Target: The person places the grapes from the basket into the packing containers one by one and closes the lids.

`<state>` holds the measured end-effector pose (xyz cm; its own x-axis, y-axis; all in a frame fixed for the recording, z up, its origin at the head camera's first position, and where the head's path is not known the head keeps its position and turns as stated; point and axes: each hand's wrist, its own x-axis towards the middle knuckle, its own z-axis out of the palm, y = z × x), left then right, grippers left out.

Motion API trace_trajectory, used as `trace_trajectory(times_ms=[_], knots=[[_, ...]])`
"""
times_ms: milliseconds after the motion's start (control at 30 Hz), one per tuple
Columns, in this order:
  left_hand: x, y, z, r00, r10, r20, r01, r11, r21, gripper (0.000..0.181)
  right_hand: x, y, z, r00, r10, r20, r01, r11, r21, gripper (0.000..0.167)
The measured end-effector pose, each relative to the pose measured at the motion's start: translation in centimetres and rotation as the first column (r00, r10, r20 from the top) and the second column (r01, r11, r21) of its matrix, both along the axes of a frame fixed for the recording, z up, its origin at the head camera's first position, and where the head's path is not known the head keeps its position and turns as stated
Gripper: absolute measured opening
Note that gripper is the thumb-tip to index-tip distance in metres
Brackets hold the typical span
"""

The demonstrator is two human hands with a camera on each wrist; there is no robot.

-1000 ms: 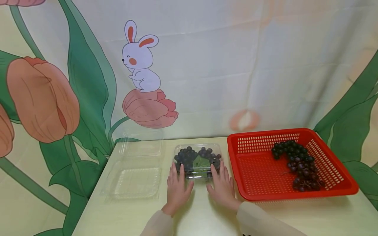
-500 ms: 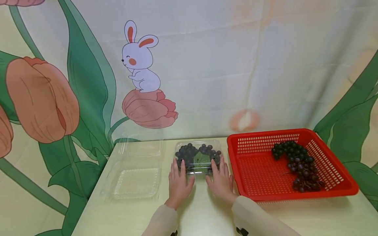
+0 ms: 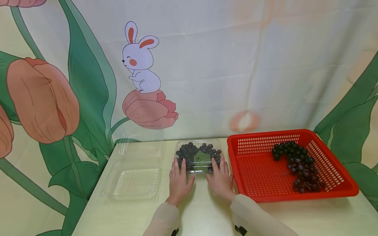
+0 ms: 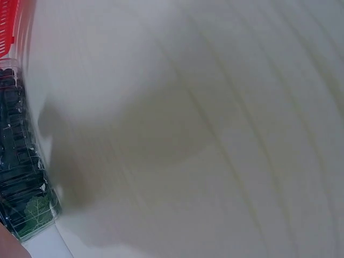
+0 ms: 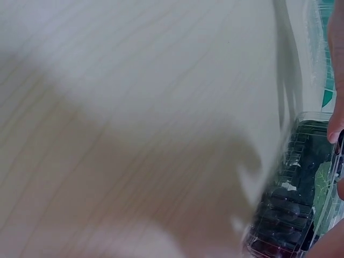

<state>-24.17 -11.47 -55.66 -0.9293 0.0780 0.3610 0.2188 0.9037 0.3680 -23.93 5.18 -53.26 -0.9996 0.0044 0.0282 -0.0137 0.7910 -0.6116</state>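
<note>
A lidded clear plastic clamshell box [image 3: 198, 171] stands at the table's back edge, with dark grapes [image 3: 188, 150] and a green leaf [image 3: 203, 160] visible through its top. My left hand [image 3: 180, 184] rests its straight fingertips on the box's front left. On the front right, my right hand [image 3: 220, 181] touches it the same way, fingers extended and thumb apart. In the left wrist view, the box's side wall [image 4: 40, 177] shows at the left edge. The right wrist view catches its corner [image 5: 285, 215] at lower right, with fingers [image 5: 337, 107] partly cut off by the frame.
To the left lies a second clear clamshell [image 3: 137, 185], its lid folded back toward the wall cloth. A red perforated basket [image 3: 292, 195] stands close on the right, holding grape bunches [image 3: 301, 164]. A printed cloth [image 3: 200, 82] hangs behind the table [image 3: 203, 213].
The grape-filled box has slid slightly back toward the cloth, with both hands' fingertips staying on its front. The forearms have moved forward a little; basket and second clamshell have not moved.
</note>
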Motion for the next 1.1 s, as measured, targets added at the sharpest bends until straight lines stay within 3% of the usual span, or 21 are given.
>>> trace_trajectory(times_ms=[233, 367, 567, 800, 933, 1100], knots=[[0.1, 0.0, 0.0, 1.000, -0.003, -0.005, 0.003, 1.000, 0.001, 0.071, 0.1, 0.0, 0.5, 1.000, -0.018, -0.012, 0.018, 0.999, -0.038, 0.068], [0.1, -0.1, 0.0, 1.000, -0.007, -0.009, 0.007, 1.000, -0.009, 0.071, 0.2, 0.1, 1.2, 0.998, 0.014, -0.054, -0.016, 0.999, -0.044, 0.069], [0.1, -0.2, 0.0, 1.000, -0.010, -0.018, 0.010, 1.000, -0.005, 0.073, 0.1, 1.1, 3.7, 0.988, 0.123, -0.090, -0.136, 0.978, -0.159, 0.074], [0.1, -0.2, 0.1, 1.000, -0.009, -0.006, 0.009, 1.000, -0.001, 0.073, 0.2, 3.4, 6.6, 0.974, 0.226, -0.017, -0.223, 0.945, -0.240, 0.071], [0.2, -0.2, 0.3, 1.000, -0.015, -0.013, 0.015, 1.000, -0.005, 0.073, 0.1, 5.1, 8.0, 0.969, 0.244, -0.022, -0.243, 0.944, -0.225, 0.069], [0.3, -0.2, 0.3, 1.000, -0.014, -0.007, 0.014, 1.000, -0.019, 0.072, -0.4, 8.3, 9.0, 0.978, 0.207, -0.009, -0.205, 0.962, -0.178, 0.066]])
